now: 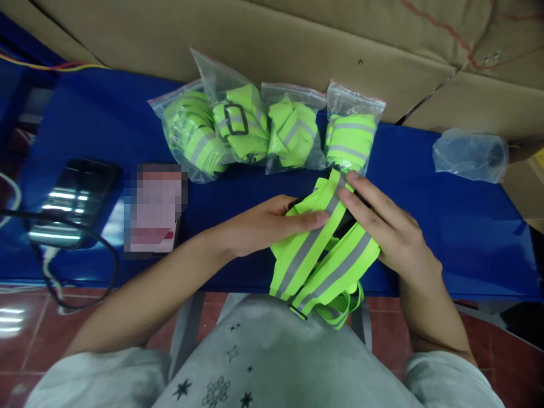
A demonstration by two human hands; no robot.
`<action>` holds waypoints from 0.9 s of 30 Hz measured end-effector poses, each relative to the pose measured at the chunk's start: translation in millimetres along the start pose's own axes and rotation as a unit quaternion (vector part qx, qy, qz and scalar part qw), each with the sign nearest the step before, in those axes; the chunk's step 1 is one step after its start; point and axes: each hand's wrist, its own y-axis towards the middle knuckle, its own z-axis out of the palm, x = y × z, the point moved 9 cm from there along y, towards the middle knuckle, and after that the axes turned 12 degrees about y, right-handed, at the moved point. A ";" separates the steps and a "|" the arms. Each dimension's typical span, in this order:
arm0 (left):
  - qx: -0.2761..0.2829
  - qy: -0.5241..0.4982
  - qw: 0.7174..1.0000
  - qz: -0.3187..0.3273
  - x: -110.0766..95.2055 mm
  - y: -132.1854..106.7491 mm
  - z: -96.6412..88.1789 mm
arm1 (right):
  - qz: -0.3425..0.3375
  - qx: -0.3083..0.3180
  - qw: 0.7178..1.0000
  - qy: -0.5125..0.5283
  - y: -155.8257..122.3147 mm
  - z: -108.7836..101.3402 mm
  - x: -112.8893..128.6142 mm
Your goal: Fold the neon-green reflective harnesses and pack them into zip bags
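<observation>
A neon yellow-green strap with grey reflective stripes (pixel 317 266) lies folded at the near edge of the blue table (pixel 459 226), its loops hanging over the edge toward my lap. My left hand (pixel 259 226) grips the fold from the left, fingers curled over the strap. From the right, my right hand (pixel 385 224) presses on it, fingertips on the upper end. A black buckle (pixel 296 311) shows at the strap's lower end.
Several clear zip bags of folded neon straps (pixel 272 130) line the back of the table. An empty clear bag (pixel 470 154) lies at the right. A black phone (pixel 72 201) with a cable and a blurred card (pixel 155 209) sit at the left. Cardboard boxes (pixel 297 39) stand behind.
</observation>
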 end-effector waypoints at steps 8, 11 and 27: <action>0.044 0.013 0.999 -0.006 6.1 4.0 9.6 | 0.001 0.021 1.000 0.008 -0.4 -1.5 -1.5; 0.047 -0.024 0.999 -0.009 15.5 7.5 17.9 | -0.001 -0.003 1.000 -0.016 -0.5 -2.3 -1.5; 0.147 -0.062 0.987 0.022 36.5 7.7 48.7 | -0.010 0.030 0.999 -0.003 1.6 5.3 -7.3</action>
